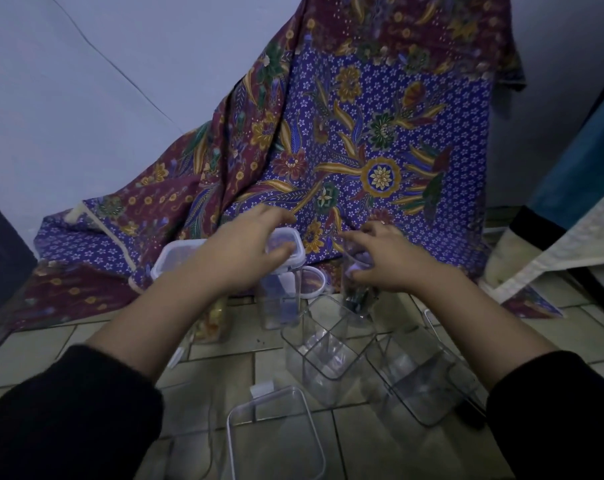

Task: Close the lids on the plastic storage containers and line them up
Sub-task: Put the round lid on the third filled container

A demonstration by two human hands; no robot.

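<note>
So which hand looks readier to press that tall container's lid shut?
The left hand: it already rests on the lid of the tall container. The right hand is holding a different container.

Dim, bluish (edges warped), soft.

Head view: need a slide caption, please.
Left hand presses a lid onto a tall container; right hand grasps another container.

We wore black long sleeves, the left sleeve and the right sleeve both pushed up, leaving our forearms bare. A ring sat on our right hand.
</note>
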